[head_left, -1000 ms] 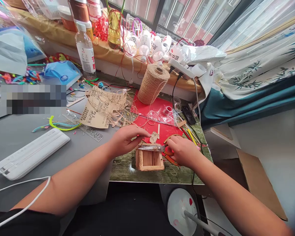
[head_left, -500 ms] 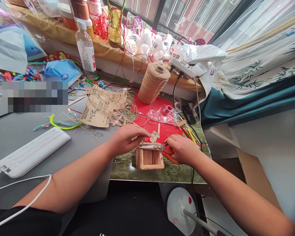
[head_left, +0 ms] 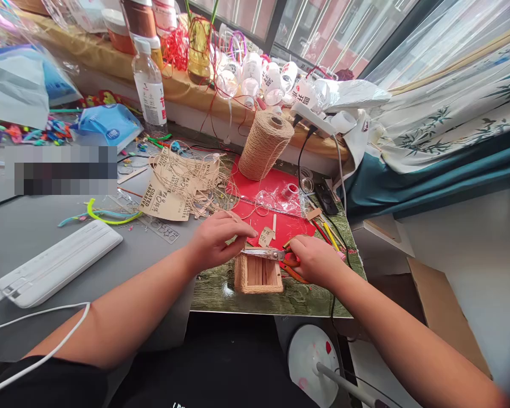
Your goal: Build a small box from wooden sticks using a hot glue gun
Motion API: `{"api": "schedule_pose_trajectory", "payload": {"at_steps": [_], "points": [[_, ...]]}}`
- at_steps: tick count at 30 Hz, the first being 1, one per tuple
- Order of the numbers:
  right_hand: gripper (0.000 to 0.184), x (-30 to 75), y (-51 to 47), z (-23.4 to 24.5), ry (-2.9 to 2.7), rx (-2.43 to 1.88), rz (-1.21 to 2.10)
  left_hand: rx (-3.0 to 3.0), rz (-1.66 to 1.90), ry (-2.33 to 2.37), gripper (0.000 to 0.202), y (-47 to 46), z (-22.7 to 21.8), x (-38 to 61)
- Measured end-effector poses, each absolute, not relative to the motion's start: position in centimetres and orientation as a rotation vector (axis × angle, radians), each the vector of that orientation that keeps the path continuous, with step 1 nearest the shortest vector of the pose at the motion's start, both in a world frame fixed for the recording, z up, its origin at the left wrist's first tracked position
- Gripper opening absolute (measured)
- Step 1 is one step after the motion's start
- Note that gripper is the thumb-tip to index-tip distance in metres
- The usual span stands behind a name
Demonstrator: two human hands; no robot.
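My right hand (head_left: pixel 317 258) is closed around the orange handles of a pair of scissors (head_left: pixel 264 254), whose metal blades point left across the top edge of a small twine-wrapped box (head_left: pixel 261 288). Wooden slats line the inside of this box, and its opening faces me. My left hand (head_left: pixel 219 238) is at the box's far left corner, near the blade tips, fingers bent and index finger reaching right. What it pinches, if anything, is too small to make out. Just beyond the blades lies a scrap of printed brown paper (head_left: pixel 266 236).
A large spool of twine (head_left: pixel 266 144) stands on red sheets (head_left: pixel 293 226) behind the box. Left of it are printed abrasive paper (head_left: pixel 165 198) and tangled twine. A white power bank (head_left: pixel 59 260) lies at left. Bottles and a power strip (head_left: pixel 312 116) line the sill.
My left hand has shifted slightly left, and the scissor blades have tilted a little over the box edge. The box stays in place.
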State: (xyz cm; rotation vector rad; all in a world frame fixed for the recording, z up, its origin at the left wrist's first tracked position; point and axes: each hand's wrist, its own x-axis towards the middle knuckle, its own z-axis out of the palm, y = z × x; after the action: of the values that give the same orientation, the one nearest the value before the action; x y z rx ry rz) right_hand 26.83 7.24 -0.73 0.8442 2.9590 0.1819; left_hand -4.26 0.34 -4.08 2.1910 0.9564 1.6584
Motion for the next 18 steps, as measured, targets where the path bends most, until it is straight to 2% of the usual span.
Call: {"api": "schedule_pose_trajectory", "payload": {"at_steps": [4, 9, 15, 18], "points": [[0.004, 27.0, 6.7, -1.0, 2.932, 0.947, 0.108, 2.106, 1.685, 0.97, 0.027, 0.3, -4.1, -4.2], [0.02, 27.2, 6.4, -0.8, 2.859, 1.016, 0.022, 2.035, 1.659, 1.0, 0.026, 0.4, -4.2, -4.2], [0.033, 26.0, 5.8, 0.9, 2.86, 0.986, 0.047, 2.031, 1.637, 1.007, 0.024, 0.5, -4.2, -4.1], [0.032, 25.7, 5.7, 1.3, 2.86, 0.993, 0.055, 2.032, 1.631, 1.0, 0.022, 0.5, -4.2, -4.0]]}}
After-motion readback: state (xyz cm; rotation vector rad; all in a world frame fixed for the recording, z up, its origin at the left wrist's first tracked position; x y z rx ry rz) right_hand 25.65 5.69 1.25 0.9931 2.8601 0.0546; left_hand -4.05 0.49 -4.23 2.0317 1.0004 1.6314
